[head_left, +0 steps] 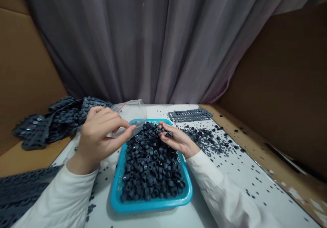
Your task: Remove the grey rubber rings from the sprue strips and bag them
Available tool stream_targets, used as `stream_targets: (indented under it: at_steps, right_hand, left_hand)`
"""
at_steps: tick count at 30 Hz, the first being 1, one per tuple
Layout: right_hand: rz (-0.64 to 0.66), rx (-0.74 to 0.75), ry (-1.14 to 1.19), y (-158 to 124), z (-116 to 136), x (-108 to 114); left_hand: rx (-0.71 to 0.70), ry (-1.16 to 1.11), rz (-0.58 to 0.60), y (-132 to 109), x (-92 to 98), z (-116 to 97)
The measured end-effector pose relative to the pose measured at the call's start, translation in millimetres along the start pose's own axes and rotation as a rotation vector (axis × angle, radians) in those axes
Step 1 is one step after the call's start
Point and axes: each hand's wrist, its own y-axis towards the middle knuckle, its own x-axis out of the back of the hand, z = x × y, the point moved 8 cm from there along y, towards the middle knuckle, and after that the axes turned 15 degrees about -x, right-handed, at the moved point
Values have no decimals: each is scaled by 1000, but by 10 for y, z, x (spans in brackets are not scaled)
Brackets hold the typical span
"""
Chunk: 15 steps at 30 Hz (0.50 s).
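A blue plastic basket (150, 206) stands on the white table, filled with small dark ring-shaped pieces (150, 166). Above its far left corner, my left hand (104, 136) pinches a clear zip bag (136, 110) with a red line along its top. The bag hangs partly behind my fingers. My right hand (177, 139) is over the basket's far right part, palm up, with a few dark pieces (167, 132) held at its fingertips.
Dark moulded sheets (63, 119) are heaped at the far left, with more (25, 190) at the near left. Flat grey lattice strips (190, 115) lie at the back right. Loose dark bits (212, 141) are scattered right of the basket. A grey curtain (143, 44) hangs behind.
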Motion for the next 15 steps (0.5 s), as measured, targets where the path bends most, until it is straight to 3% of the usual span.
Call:
stream_targets:
  at_steps: [11,15]
  right_hand:
    - [52,-73,209,-38,9,-24]
    - [50,-51,264,-161,114,-101]
  left_hand:
    - [-28,-31,3,36,-13,-37]
    - [-124,-127,91,71,-117,-175]
